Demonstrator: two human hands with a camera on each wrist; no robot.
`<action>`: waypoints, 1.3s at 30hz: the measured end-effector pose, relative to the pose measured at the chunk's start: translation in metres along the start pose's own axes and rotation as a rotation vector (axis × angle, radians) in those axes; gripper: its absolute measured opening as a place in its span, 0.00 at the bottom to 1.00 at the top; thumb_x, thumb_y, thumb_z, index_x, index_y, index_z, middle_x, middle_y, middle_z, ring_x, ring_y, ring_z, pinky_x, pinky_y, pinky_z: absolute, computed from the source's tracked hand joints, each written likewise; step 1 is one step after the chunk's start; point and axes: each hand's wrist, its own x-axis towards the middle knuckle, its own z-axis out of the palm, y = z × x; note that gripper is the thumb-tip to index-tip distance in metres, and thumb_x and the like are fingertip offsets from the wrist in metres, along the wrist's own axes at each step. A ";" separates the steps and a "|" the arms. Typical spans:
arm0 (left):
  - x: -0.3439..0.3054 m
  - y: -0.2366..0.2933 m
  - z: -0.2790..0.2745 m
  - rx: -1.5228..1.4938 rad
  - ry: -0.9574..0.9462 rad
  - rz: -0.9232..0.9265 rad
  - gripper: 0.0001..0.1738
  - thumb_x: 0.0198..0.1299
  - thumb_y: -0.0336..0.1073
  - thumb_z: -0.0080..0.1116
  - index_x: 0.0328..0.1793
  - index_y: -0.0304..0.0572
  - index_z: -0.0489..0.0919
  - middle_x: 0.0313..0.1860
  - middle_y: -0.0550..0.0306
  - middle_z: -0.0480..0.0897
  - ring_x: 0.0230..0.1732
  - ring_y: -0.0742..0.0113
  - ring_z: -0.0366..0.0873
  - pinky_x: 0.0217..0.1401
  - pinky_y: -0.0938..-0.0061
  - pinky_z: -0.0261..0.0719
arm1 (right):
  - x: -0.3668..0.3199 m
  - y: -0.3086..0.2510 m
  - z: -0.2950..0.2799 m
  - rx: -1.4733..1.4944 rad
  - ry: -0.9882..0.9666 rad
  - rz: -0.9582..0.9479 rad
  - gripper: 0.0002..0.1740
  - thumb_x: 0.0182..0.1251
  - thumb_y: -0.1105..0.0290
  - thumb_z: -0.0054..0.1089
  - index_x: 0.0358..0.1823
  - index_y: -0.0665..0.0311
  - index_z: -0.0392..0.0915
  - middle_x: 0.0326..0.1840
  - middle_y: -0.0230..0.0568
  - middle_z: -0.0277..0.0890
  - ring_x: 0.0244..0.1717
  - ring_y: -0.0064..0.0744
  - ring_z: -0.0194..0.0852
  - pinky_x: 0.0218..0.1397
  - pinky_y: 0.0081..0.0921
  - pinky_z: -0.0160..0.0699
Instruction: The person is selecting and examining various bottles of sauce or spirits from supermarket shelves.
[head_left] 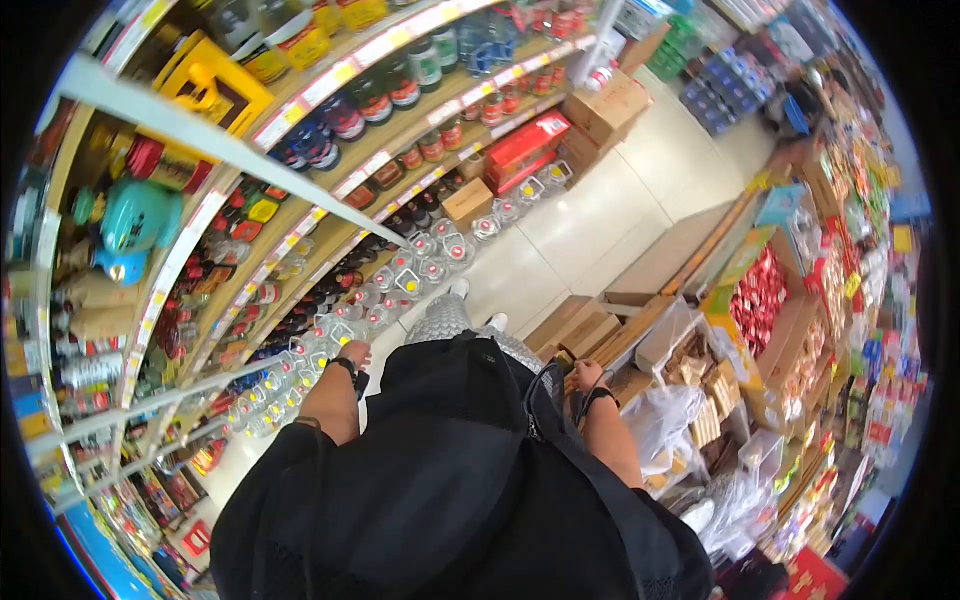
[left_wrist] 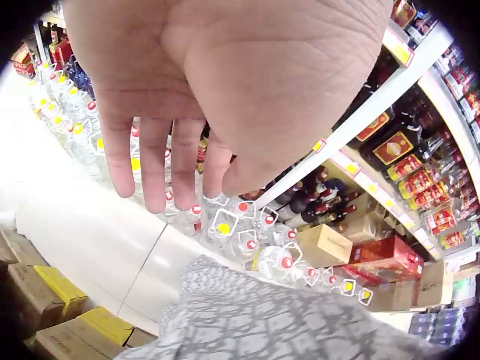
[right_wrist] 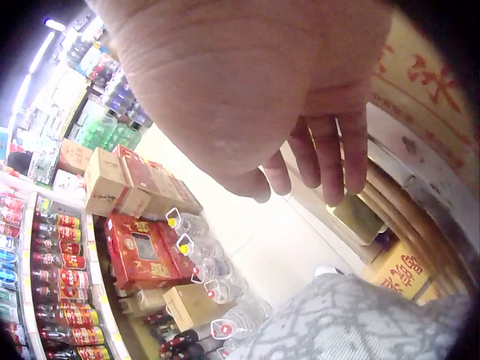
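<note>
My left hand [head_left: 352, 352] hangs at the left side, near a row of clear plastic jugs [head_left: 405, 283] with red and yellow caps on the floor. Its fingers [left_wrist: 154, 169] are loosely straight in the left wrist view, with nothing in them; the jugs [left_wrist: 223, 226] show behind. On the other side, my right hand [head_left: 588, 376] hangs close to cardboard boxes [head_left: 578, 330]. In the right wrist view its fingers [right_wrist: 328, 154] are relaxed and hold nothing. Beyond them stand a yellow-sided carton [right_wrist: 405, 268] and stacked long brown edges [right_wrist: 409, 206].
Shelves of bottles [head_left: 370, 100] run along the left, with a red box [head_left: 527, 150] and a cardboard box [head_left: 608, 105] at their foot. The tiled aisle [head_left: 560, 250] leads forward. A carton of red-wrapped goods [head_left: 760, 290] and plastic bags [head_left: 665, 425] stand on the right.
</note>
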 end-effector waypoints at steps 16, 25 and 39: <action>0.113 0.181 0.047 -0.001 -0.124 0.275 0.16 0.68 0.41 0.54 0.56 0.44 0.78 0.35 0.59 0.82 0.32 0.68 0.81 0.30 0.70 0.80 | -0.037 -0.030 -0.046 0.139 -0.219 0.233 0.12 0.73 0.63 0.52 0.45 0.65 0.77 0.31 0.37 0.79 0.28 0.31 0.80 0.27 0.28 0.78; 0.157 0.303 0.099 -0.003 -0.187 0.200 0.12 0.69 0.41 0.53 0.51 0.45 0.78 0.39 0.59 0.82 0.36 0.68 0.82 0.30 0.74 0.75 | -0.010 -0.140 -0.124 -0.313 0.479 -0.128 0.19 0.67 0.58 0.59 0.45 0.68 0.83 0.40 0.50 0.85 0.40 0.42 0.84 0.48 0.36 0.79; 0.075 0.256 0.155 -0.400 0.141 0.210 0.14 0.68 0.42 0.55 0.54 0.43 0.78 0.42 0.54 0.84 0.38 0.66 0.83 0.37 0.71 0.81 | 0.141 -0.217 -0.199 -0.281 -0.233 -0.016 0.17 0.71 0.60 0.55 0.49 0.67 0.78 0.36 0.42 0.81 0.32 0.33 0.80 0.35 0.31 0.80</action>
